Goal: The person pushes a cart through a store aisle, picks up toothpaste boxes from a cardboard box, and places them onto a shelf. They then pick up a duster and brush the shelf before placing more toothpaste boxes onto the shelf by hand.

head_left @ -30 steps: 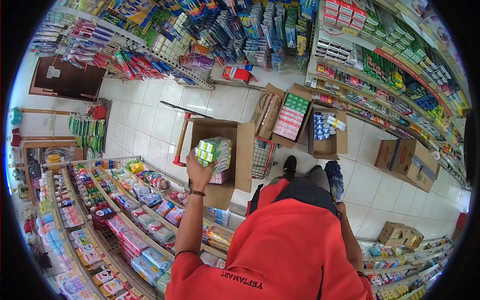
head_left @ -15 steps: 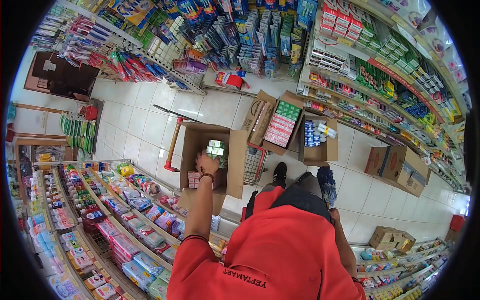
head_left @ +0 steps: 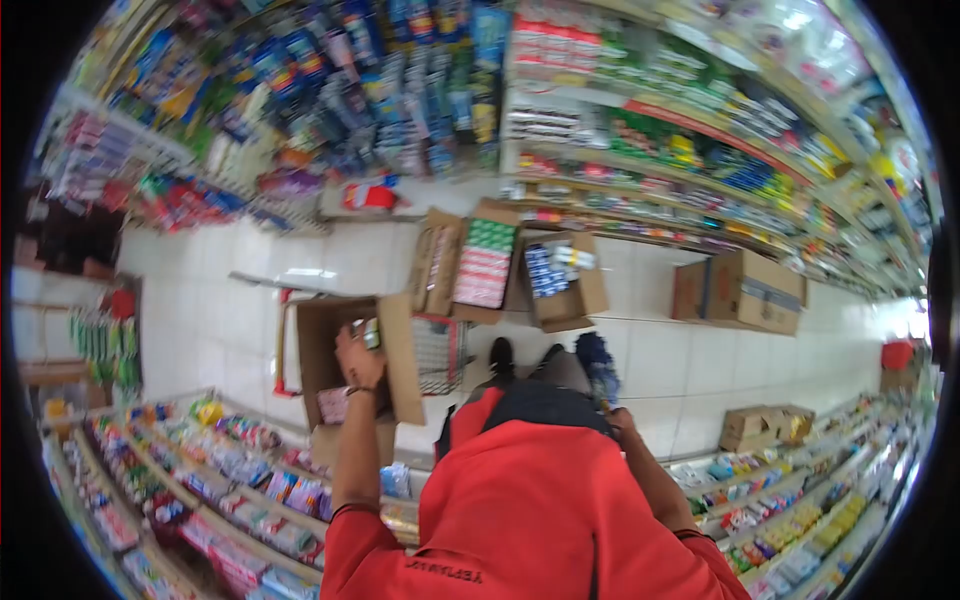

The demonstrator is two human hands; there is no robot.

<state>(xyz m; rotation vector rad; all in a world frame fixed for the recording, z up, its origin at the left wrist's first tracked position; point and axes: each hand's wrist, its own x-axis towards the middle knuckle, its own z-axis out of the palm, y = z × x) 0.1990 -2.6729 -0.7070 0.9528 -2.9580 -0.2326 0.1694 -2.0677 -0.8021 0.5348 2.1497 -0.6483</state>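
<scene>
My left hand (head_left: 360,358) reaches into an open cardboard carton (head_left: 404,345) at the left, its fingers curled round small green-and-white boxes (head_left: 372,333). Pink-and-white boxes (head_left: 333,404) lie lower in the same carton, beside my wrist. My right hand (head_left: 622,425) is at my right side, closed on the handle of a blue duster (head_left: 597,366); its bristles point up and away from me beside my foot. Motion blur softens the fingers of both hands.
A wire shopping basket (head_left: 437,355) is beside the carton. Ahead stand a carton of red and green boxes (head_left: 484,262) and one with blue-and-white boxes (head_left: 548,270). A closed carton (head_left: 745,290) is at the right. Stocked shelves (head_left: 690,165) line both aisle sides.
The whole view has shifted and blurred, with the cartons now further left in the picture. My left hand covers more of the green-and-white boxes. My right hand still holds the duster.
</scene>
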